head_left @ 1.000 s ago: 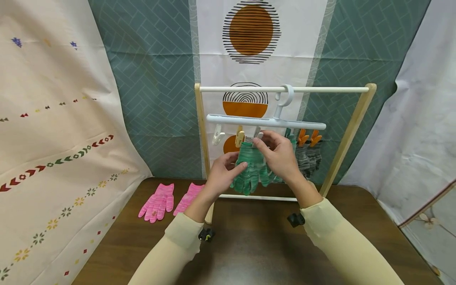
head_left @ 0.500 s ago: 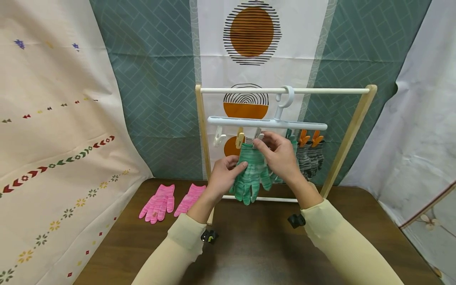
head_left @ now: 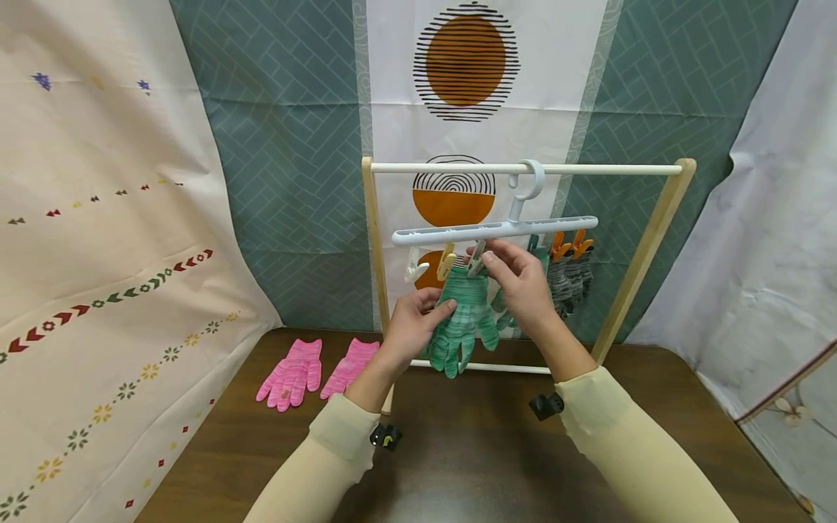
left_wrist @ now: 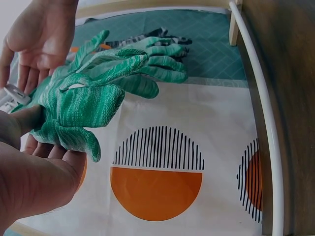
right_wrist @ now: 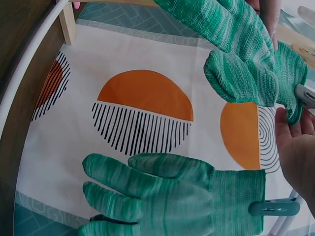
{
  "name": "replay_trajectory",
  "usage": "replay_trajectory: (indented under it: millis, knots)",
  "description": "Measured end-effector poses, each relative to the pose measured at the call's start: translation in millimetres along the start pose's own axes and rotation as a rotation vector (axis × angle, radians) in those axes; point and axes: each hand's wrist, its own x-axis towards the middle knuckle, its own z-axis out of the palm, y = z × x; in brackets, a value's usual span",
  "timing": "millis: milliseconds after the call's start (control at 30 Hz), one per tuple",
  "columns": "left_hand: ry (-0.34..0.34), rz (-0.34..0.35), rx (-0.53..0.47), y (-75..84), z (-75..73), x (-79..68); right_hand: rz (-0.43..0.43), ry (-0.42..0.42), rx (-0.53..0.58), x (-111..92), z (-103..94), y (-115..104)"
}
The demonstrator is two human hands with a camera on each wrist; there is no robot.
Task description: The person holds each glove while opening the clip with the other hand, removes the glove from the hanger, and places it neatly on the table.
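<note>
A green knit glove [head_left: 466,309] hangs fingers down below a pale blue clip hanger [head_left: 451,234]. My left hand [head_left: 412,325] pinches the glove's side between thumb and fingers. With thumb and fingertips, my right hand [head_left: 523,287] grips a grey clip [head_left: 476,259] at the cuff's right corner. In the right wrist view that grey clip [right_wrist: 306,96] sits over the cuff edge. A yellow clip [head_left: 446,263] is at the cuff's left corner; whether it bites the fabric is hard to tell. A second green glove [right_wrist: 172,196] hangs from a teal clip [right_wrist: 274,208].
The hanger hooks over the white rail [head_left: 608,170] of a wooden rack. Dark grey gloves [head_left: 569,283] hang from orange clips [head_left: 580,245] on the right. A white clip [head_left: 415,267] dangles at the left end. Two pink gloves [head_left: 292,375] lie on the brown table [head_left: 471,450].
The hanger has tilted, its left end dropping and its right end rising. My right hand and the grey clip have shifted slightly right. The glove's fingers hang lower than a second ago.
</note>
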Motion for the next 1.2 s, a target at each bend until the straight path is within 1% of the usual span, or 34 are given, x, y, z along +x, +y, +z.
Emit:
replay_trajectory:
  millis: [167,300,600,900,1200]
  knots:
    - [0.000,0.006,-0.011,-0.9,0.2,0.1,-0.035,-0.036,0.158,0.8,0.9,1.5]
    - [0.001,0.012,-0.012,-1.3,1.1,0.0,-0.031,-0.037,0.211,0.0,1.4,0.5]
    - [0.006,0.000,0.013,-1.3,1.1,-0.8,-0.017,-0.029,0.192,2.1,1.3,3.5]
    - [0.013,-0.018,0.016,-2.7,1.3,-1.0,-0.039,0.037,0.094,2.5,5.8,4.6]
    - [0.023,-0.023,0.037,-2.6,0.6,-2.2,-0.040,0.114,0.075,3.7,10.8,4.4]
